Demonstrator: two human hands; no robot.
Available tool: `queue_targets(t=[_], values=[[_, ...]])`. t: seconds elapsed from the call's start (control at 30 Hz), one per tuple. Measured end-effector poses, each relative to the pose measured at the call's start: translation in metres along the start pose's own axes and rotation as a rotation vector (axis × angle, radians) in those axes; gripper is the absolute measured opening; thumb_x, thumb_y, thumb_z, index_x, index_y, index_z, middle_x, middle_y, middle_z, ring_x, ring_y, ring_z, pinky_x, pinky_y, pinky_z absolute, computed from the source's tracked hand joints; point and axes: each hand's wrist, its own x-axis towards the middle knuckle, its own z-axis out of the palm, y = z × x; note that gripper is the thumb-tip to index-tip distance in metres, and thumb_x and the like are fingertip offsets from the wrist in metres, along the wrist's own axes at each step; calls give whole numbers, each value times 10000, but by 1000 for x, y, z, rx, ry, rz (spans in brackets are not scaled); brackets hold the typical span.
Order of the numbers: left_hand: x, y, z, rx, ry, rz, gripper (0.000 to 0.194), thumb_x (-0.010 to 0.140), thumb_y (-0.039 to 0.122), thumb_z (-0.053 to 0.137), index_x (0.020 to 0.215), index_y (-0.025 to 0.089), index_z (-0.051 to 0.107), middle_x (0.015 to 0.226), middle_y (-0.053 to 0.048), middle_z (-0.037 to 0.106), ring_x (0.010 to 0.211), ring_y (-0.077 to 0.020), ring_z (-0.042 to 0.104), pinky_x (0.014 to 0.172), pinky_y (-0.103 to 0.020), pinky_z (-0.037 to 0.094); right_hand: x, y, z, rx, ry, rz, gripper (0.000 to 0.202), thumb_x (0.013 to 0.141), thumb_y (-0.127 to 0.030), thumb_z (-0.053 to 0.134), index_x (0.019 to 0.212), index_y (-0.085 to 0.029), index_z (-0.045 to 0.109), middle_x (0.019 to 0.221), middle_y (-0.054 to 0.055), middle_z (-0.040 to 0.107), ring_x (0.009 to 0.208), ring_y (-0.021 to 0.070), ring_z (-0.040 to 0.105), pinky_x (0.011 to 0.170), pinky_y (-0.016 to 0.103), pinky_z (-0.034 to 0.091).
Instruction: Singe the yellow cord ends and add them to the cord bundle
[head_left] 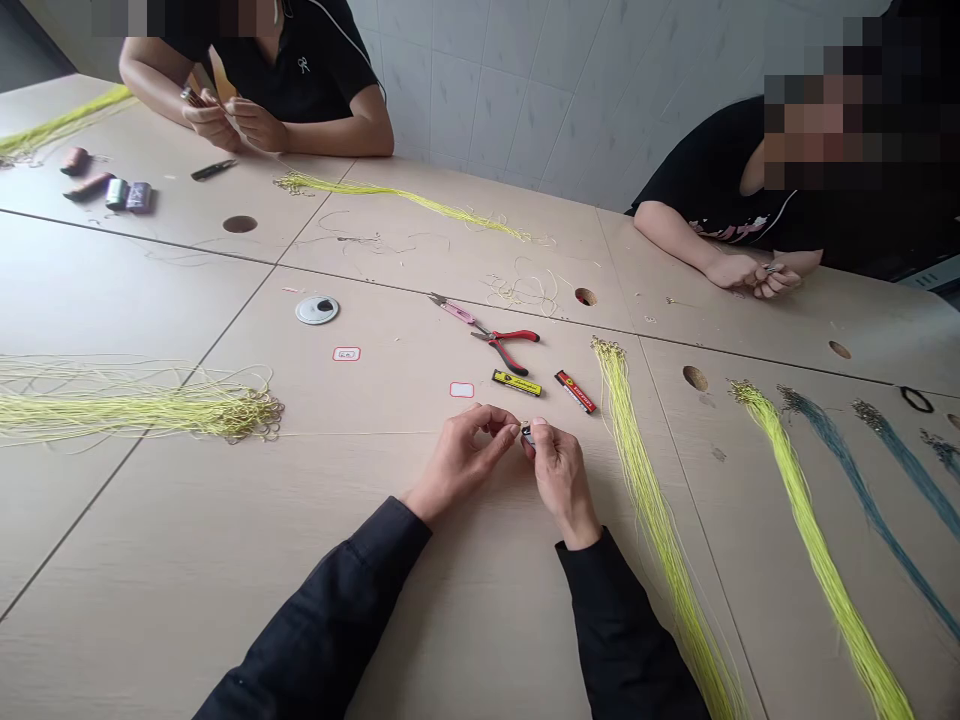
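My left hand (474, 450) pinches the end of a thin yellow cord, which trails left across the table. Close against its fingertips, my right hand (561, 472) is closed around a lighter (528, 435), its metal top showing beside the thumb. Whether a flame burns there is too small to tell. Just beyond my hands lie a yellow lighter (516, 383) and a red lighter (575, 392). Behind them are red-handled pliers (506, 345) and pink-handled snips (454, 309). A bundle of yellow cords (240, 412) with metal clasps rests to my left.
Another yellow cord bundle (637, 460) lies right of my hands, with a further one (795, 500) and blue-grey bundles (855, 470) beyond. Two people sit across the table, their hands (236, 122) busy with small things. Thread spools (139, 197) stand far left; table holes include one (695, 378).
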Motion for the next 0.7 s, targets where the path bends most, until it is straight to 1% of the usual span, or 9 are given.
queue_targets(t=[0.2,0.33,0.4,0.47,0.57,0.63,0.7], values=[[0,0,0,10,-8,-19,161,917,300,582,845,175,653,811,-33,700,765,-152,612,751,-282,477,0,3,0,2,10,34,462,958,-484,339,575,-234,399,520,-19,433,537,155,402,578,301,306],[0,0,0,26,9,-31,128,903,267,582,840,172,640,801,-23,684,753,-138,601,738,-264,470,-1,6,1,126,28,42,499,990,-534,331,602,-228,402,567,-13,453,566,152,420,579,290,348],[0,0,0,15,22,-42,115,893,255,584,830,171,630,801,-19,677,756,-133,597,732,-253,470,-1,6,1,215,22,35,504,1005,-551,310,651,-220,450,625,-4,483,605,154,447,598,282,386],[0,2,0,-14,17,-64,134,898,274,582,834,167,630,801,-21,673,757,-131,596,719,-247,469,-2,5,1,255,23,8,471,1014,-543,316,764,-209,536,640,-16,470,599,147,438,595,274,395],[0,3,0,-54,-6,-97,198,913,338,574,870,158,645,796,-28,668,738,-133,590,688,-247,466,-3,1,-1,232,46,-64,333,990,-496,460,973,-196,603,662,-34,482,584,134,430,581,261,387],[1,2,0,-69,-25,-105,223,913,364,572,886,155,646,794,-31,663,732,-136,588,675,-248,466,-3,-1,-2,214,62,-113,265,958,-446,553,975,-189,614,720,-19,545,627,134,477,614,259,409],[1,-1,1,-73,-30,-104,215,906,361,571,887,157,636,798,-31,658,730,-136,584,668,-245,468,-4,-3,-3,207,66,-132,235,945,-415,586,923,-183,619,756,-4,585,667,141,518,646,263,429]])
